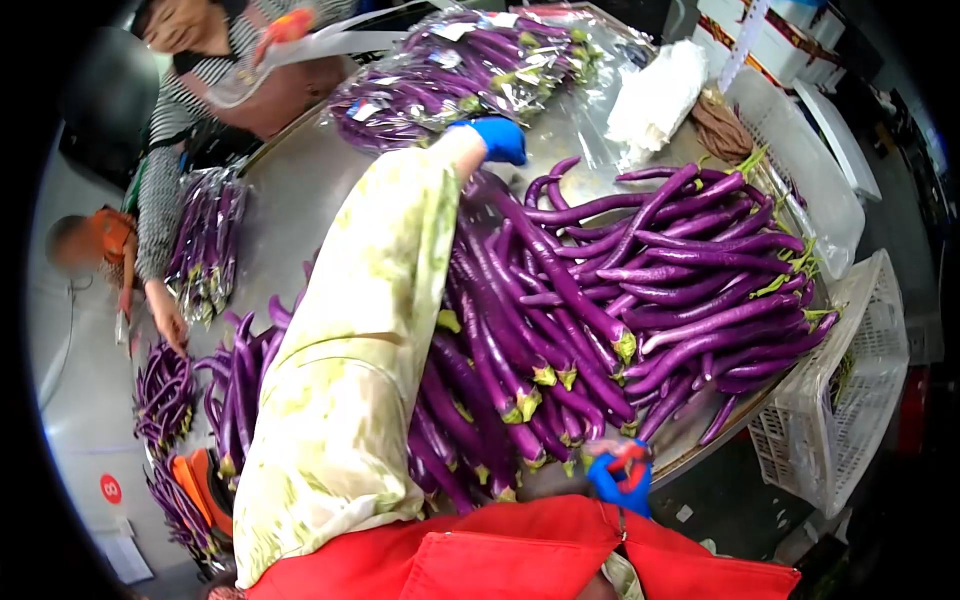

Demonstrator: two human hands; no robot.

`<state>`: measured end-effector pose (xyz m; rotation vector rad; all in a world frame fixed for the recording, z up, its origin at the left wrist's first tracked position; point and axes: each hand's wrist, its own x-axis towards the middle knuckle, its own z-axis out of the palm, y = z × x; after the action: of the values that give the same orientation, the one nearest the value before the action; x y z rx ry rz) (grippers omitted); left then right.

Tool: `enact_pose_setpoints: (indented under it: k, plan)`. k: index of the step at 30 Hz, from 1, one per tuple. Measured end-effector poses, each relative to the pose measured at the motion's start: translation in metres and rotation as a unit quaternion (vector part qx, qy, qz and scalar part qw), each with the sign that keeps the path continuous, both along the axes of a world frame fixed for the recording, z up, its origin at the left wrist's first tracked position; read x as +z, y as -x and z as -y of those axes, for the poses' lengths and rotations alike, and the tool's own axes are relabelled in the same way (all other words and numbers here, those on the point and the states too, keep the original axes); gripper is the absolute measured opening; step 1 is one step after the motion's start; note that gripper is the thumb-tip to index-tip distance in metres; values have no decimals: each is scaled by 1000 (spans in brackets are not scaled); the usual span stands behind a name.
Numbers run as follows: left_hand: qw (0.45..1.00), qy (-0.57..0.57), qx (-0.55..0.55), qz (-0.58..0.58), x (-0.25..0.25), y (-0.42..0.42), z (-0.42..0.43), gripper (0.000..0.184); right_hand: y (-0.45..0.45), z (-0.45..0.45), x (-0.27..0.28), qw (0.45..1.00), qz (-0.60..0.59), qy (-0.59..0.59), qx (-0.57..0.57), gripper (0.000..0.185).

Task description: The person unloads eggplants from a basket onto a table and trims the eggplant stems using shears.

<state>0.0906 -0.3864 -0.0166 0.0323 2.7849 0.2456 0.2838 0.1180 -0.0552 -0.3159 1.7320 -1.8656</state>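
Observation:
My left hand (497,140), in a blue glove, reaches across the table beyond a pale, green-patterned sleeve cover. It is at the near edge of the bagged eggplants (470,75) and above the far ends of loose ones; its fingers are hidden. Close to my red apron (500,550), my blue-gloved right hand (618,482) is closed around what look like red-handled scissors (632,462). Between the two hands, long purple eggplants (560,290) lie in a wide pile, many with green stem ends towards me. My left sleeve covers part of the pile.
White plastic crates (835,400) stand off the table's right edge. A crumpled white plastic bag (660,95) and a brown cloth (722,128) lie at the back right. Across the table, a person in a striped sleeve (155,220) reaches towards smaller eggplant bundles (163,395).

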Motion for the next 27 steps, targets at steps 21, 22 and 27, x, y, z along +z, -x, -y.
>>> enact_pose_setpoints:
  k: [21,22,27]
  plan:
    - [809,-266,433,297,-14,-116,-59,27,-54,-2,-60,974,124,49,185,64]
    - [807,-279,421,304,-21,-126,-52,29,-65,-2,-65,974,115,61,185,64]
    - [786,-248,428,370,1,-199,-42,35,-123,10,-56,968,106,67,219,64]
